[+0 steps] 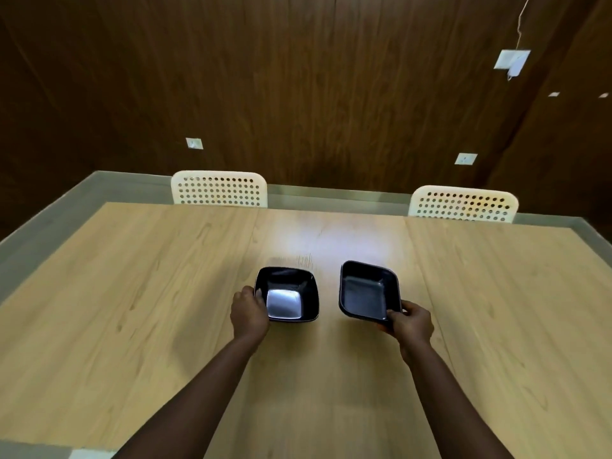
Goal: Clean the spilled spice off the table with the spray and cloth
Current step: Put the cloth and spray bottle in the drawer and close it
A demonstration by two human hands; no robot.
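I am gripping the left bowl (287,294) with my left hand (249,309) and pinching the tilted right bowl (368,294) with my right hand (411,321). I am seeing no spice, spray or cloth on the desk (132,293), so I judge cleaning is not yet begun; next calls for setting bowls aside.

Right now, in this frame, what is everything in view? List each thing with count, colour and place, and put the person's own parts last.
left bowl: 1, black, square, empty, on the table near its centre, glare on its bottom
right bowl: 1, black, square, empty, right of the other bowl, tilted
table: 1, light wood, fills the lower frame
chairs: 2, cream, perforated backs, at the table's far edge
wall plates: several, white, on the dark wood wall
spice, spray, cloth: none visible
left hand: grips the left bowl's near-left rim
right hand: pinches the right bowl's near-right corner
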